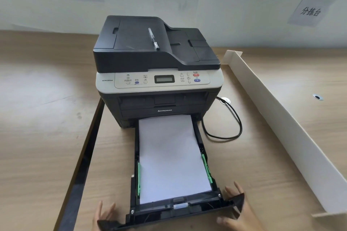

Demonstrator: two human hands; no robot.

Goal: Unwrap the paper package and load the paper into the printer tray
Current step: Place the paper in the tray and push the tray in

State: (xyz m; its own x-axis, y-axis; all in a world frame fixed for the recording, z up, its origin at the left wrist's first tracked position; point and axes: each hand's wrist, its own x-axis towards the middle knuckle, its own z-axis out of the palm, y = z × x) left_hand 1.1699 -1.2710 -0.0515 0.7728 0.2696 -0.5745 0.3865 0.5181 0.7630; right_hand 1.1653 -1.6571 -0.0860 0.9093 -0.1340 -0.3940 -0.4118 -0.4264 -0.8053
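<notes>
A black and grey printer (157, 69) stands on the wooden table. Its black paper tray (189, 210) is pulled far out toward me, its inner end still in the printer's slot. A stack of white paper (170, 157) lies flat in the tray between green side guides. My left hand (103, 215) grips the left end of the tray's front panel. My right hand (238, 212) grips the panel's right end, fingers over its top edge. No paper wrapper is in view.
A pen (153, 38) lies on the printer's lid. A black cable (231, 118) loops on the table right of the printer. A long white cardboard strip (281, 118) stands on edge at the right. A dark gap (82, 159) between table sections runs along the left.
</notes>
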